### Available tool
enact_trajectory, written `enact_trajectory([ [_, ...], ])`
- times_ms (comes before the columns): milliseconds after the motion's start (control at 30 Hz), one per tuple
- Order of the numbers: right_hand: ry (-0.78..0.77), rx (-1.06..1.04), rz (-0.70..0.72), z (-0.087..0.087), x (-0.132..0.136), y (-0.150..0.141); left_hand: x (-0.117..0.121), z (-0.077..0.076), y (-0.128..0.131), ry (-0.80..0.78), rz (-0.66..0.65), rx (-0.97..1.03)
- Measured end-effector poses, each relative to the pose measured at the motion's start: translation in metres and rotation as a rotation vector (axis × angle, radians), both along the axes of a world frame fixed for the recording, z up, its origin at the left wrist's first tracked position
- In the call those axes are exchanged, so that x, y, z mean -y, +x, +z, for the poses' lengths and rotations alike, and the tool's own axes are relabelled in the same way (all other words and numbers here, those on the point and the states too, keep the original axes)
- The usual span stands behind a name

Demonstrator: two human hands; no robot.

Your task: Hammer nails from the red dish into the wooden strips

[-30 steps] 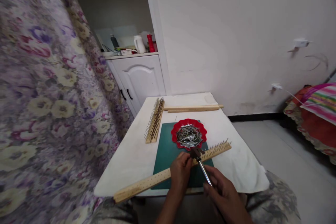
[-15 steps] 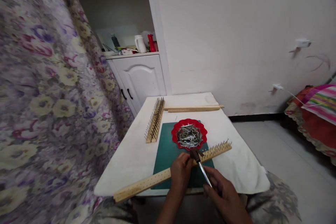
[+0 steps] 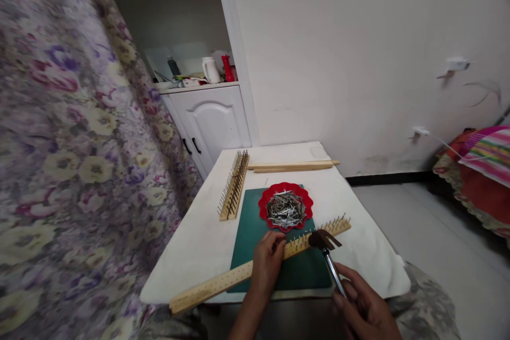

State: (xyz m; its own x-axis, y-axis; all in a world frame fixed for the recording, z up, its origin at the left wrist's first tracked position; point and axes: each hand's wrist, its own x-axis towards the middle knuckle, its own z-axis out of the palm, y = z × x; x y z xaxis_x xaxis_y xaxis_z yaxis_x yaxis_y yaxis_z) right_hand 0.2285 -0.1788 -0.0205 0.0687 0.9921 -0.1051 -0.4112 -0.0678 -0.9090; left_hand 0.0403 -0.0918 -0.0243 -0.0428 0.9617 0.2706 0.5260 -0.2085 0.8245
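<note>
My right hand (image 3: 364, 300) is closed round the handle of a claw hammer (image 3: 332, 271), whose dark head hovers over the right part of a long wooden strip (image 3: 215, 284). The strip lies slanted across a green mat (image 3: 247, 234). Several upright nails stand along its right part, while small holes dot the left part. My left hand (image 3: 268, 257) rests on the strip beside the nails, fingers curled together. Whatever its fingertips hold is hidden. Just beyond, a red scalloped dish (image 3: 263, 211) holds a heap of loose nails (image 3: 289, 208).
Nail-studded wooden strips (image 3: 234, 186) lie at the table's left. Plain wooden strips (image 3: 295, 167) lie along the back of the white-covered table (image 3: 187, 244). A floral curtain (image 3: 91, 170) hangs at left; a white cabinet (image 3: 217, 122) stands behind.
The hammer has moved right and away from my left fingers, its head now turned claw to the right. My left hand has shifted slightly left along the strip.
</note>
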Motion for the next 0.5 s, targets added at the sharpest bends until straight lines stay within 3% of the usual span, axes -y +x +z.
enact_trajectory([
  [133, -0.012, 0.012, 0.046, -0.007, -0.001, 0.005, -0.02, 0.017, -0.012, 0.067, 0.026, -0.117],
  [267, 0.006, -0.026, 0.026, -0.01, -0.003, 0.004, -0.05, 0.032, -0.014, 0.045, 0.013, -0.419],
  [367, 0.007, -0.038, -0.011, -0.014, -0.004, 0.004, -0.07, 0.036, -0.008, -0.046, 0.012, -0.667],
  [500, 0.008, 0.023, -0.003, -0.021, -0.006, 0.007, -0.09, 0.032, 0.002, -0.127, 0.041, -0.778],
])
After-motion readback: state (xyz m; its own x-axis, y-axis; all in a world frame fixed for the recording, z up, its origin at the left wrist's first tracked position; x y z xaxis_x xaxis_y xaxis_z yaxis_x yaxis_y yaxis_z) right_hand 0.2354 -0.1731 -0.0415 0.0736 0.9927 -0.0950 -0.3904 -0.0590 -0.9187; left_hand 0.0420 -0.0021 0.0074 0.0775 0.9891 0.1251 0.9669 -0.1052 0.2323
